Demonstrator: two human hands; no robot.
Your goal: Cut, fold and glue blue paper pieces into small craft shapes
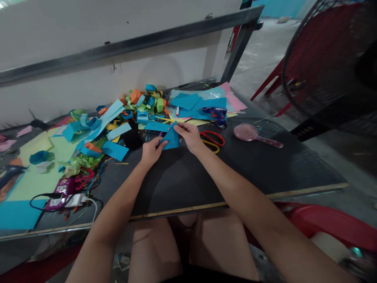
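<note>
A sheet of blue paper (171, 138) is held between my two hands above the dark table, and part of it is folded over at a slant. My left hand (152, 152) pinches its lower left edge between thumb and fingers. At the upper right corner, the fingers of my right hand (189, 135) are closed on the same paper. Another blue paper strip (157, 126) lies just behind it. Right beside my right hand rest scissors (212, 138) with red and yellow handles.
Folded paper pieces (144, 103) in several colours are heaped at the back. A blue glue gun (216, 113) lies on stacked paper sheets, with a pink hairbrush (256, 135) to the right. At front left sits a purple power strip (61, 193) with cables. A large fan (326, 59) stands at right.
</note>
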